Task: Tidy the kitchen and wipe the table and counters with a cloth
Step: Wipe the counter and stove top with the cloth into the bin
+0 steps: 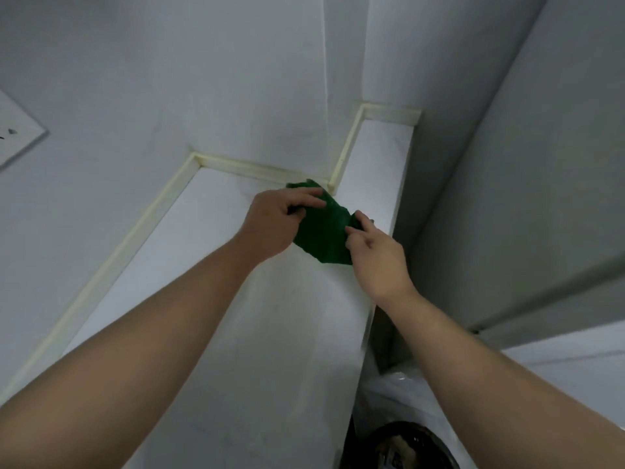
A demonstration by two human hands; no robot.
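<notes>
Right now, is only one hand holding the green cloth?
No, the left hand and the right hand both pinch the green cloth.

Green cloth (323,228), crumpled, held just above white counter (236,299), near back edge at its inner corner.

Dark green cloth (323,228), plain white counter (257,299), cream-yellow edging strip (135,228), pale grey walls (169,79).

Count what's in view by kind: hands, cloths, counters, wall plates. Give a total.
Hands: 2 (left hand, right hand)
Cloths: 1 (green cloth)
Counters: 1 (white counter)
Wall plates: 1 (wall plate)
Total: 5
</notes>
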